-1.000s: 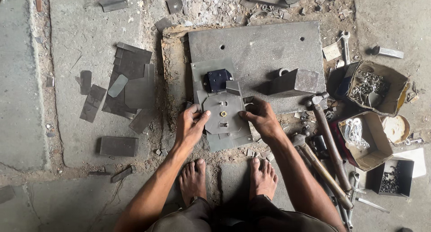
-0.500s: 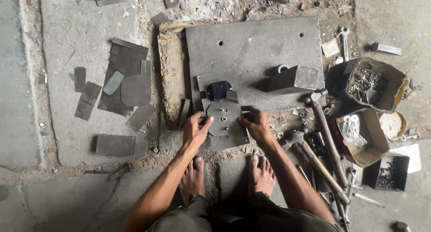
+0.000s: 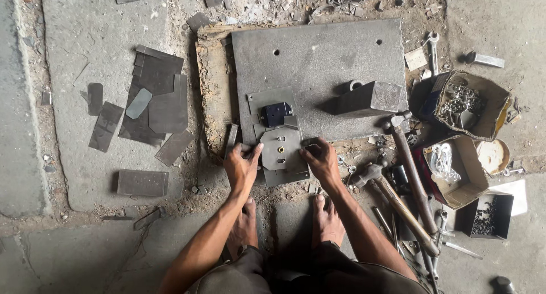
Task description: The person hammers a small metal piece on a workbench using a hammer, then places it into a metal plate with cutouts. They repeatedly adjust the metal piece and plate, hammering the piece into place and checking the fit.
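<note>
A grey metal piece with small holes [image 3: 280, 147] lies on flat sheets at the near edge of a thick steel plate [image 3: 318, 60]. My left hand [image 3: 242, 166] grips its left edge and my right hand [image 3: 320, 158] grips its right edge. Just beyond it sits a small dark bracket [image 3: 276, 113]. My bare feet [image 3: 325, 221] rest on the ground below the hands.
Two hammers [image 3: 410, 170] lie to the right beside cardboard boxes of small hardware [image 3: 467, 105]. A steel block [image 3: 369, 97] stands on the plate. Cut metal sheets [image 3: 154, 103] are scattered on the concrete to the left, and scrap bits lie beyond the plate.
The view has shifted a little. Both hands stay on the metal piece, which has turned from a rounded outline to a squarer one between them.
</note>
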